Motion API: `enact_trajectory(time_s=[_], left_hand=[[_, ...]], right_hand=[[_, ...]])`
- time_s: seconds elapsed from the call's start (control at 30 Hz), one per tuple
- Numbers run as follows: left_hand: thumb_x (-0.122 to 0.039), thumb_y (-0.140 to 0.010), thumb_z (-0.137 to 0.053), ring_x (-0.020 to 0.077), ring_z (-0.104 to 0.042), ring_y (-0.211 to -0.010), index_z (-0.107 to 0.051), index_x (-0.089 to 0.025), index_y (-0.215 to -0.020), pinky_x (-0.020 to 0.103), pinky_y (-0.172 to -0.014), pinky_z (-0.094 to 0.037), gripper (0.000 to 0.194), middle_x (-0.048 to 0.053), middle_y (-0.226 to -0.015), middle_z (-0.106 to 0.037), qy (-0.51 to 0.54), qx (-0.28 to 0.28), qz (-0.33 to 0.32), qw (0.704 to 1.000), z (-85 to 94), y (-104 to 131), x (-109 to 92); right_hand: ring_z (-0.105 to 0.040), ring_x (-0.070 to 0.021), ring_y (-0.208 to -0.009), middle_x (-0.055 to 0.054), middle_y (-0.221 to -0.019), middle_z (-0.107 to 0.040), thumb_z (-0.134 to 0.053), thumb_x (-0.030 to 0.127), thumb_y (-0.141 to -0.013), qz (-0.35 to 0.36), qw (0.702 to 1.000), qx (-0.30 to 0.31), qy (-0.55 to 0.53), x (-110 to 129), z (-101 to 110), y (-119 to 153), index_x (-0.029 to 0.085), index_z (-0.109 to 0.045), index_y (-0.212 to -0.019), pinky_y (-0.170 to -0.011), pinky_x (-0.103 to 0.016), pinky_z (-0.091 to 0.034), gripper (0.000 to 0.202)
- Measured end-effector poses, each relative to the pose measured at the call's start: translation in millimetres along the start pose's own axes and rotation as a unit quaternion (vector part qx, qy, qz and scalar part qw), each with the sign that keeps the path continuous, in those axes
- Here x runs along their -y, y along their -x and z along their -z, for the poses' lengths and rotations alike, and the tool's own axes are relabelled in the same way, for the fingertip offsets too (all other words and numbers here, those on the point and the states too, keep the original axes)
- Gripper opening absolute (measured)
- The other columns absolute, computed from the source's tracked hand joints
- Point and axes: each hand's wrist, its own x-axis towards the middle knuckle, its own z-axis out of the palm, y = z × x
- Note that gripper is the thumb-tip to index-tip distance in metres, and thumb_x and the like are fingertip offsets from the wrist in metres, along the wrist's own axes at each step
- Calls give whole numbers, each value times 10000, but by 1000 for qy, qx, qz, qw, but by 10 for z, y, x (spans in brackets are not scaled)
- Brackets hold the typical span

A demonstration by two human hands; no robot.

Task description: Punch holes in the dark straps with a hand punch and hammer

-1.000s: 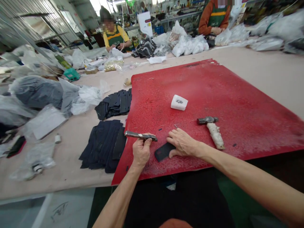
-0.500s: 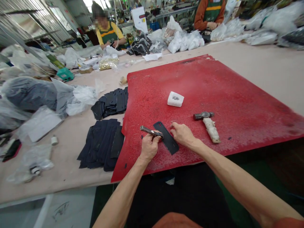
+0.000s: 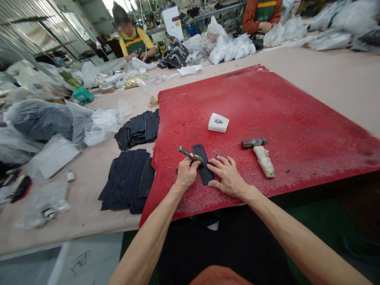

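Note:
My left hand is closed around a metal hand punch, a short bar held at a slant. Its lower end is by a narrow dark strip of material with small holes near its far end. My right hand has its fingers apart, with fingertips on or against the strip's right edge. Just beyond those fingers shows a thin metal tip; whether the hand touches it I cannot tell. Right of my hands a hammer with a white-wrapped handle lies on the red mat.
A white block with a dark mark sits beyond my hands. Stacks of dark pieces lie left of the mat, near plastic-wrapped bundles. Across the table are plastic bags and two people.
The dark strip has turned more upright in the view and shifted slightly left. My right hand has spread its fingers along it. My left hand still grips the punch, now tilted more steeply.

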Motion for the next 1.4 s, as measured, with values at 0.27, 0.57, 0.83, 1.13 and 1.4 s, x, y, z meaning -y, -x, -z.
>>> enact_trajectory(time_s=[0.27, 0.57, 0.83, 1.13, 1.4], left_hand=[[-195, -858, -556, 174, -679, -865, -692, -182, -916, 308, -839, -553, 148, 43, -921, -726, 38, 12, -14, 999, -2, 305, 1], [-177, -853, -572, 175, -694, -880, -709, -187, -945, 323, -860, -566, 165, 45, -955, -741, 23, 21, -28, 999, 2, 300, -54], [-159, -851, -573, 176, -700, -886, -712, -180, -967, 323, -856, -572, 182, 49, -970, -746, 24, 50, -31, 998, -30, 302, -31], [-205, -870, -576, 181, -700, -891, -715, -190, -967, 339, -886, -565, 170, 49, -964, -750, -3, 38, -39, 998, -28, 291, -65], [-205, -881, -559, 189, -702, -915, -702, -191, -961, 354, -900, -563, 165, 54, -983, -748, -25, 45, -52, 997, -34, 301, -60]], right_hand=[[-390, -329, -1301, -89, -1413, -530, -688, 590, -765, -25, 999, -22, -21, -14, 6, -97, 226, -551, -1320, -1106, -551, -191, 678], [-348, -329, -1316, -87, -1443, -481, -657, 381, -794, -2, 998, 18, -57, -63, 97, -99, 226, -526, -1348, -1101, -571, -186, 590], [-358, -319, -1304, -71, -1409, -511, -671, 341, -769, -25, 996, 5, -81, -74, 87, -114, 221, -566, -1302, -1111, -561, -181, 557], [-370, -321, -1301, -68, -1393, -527, -702, 347, -753, -30, 995, -8, -93, -82, 70, -113, 234, -592, -1265, -1114, -567, -182, 536], [-374, -315, -1304, -68, -1379, -534, -714, 344, -746, -31, 994, -15, -99, -95, 51, -118, 241, -599, -1254, -1117, -565, -182, 530]])
